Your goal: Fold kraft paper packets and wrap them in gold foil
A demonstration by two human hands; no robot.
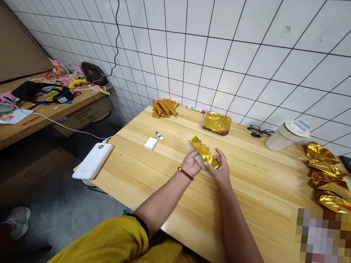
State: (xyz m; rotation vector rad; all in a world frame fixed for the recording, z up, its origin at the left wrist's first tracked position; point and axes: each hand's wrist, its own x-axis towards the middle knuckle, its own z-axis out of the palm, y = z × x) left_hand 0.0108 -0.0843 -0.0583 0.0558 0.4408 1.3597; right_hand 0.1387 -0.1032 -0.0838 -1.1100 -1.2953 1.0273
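Observation:
A folded piece of gold foil paper (204,151) is held just above the wooden table (251,189), near its middle. My left hand (192,162), with a dark red bead bracelet on the wrist, grips the paper's near left side. My right hand (219,171) pinches the paper's near right end with fingers curled. A flat stack of gold foil sheets (216,123) lies farther back. Finished folded gold pieces (164,107) are piled at the table's far left corner, and a row of folded gold shapes (330,181) lies at the right.
A white power bank (93,160) with a cable lies at the table's left edge, beside a small white box (151,143) and a glue stick (159,135). A cream mug (287,135), glasses (258,132) and a red marker (196,109) sit by the tiled wall. A cluttered bench (24,103) stands left.

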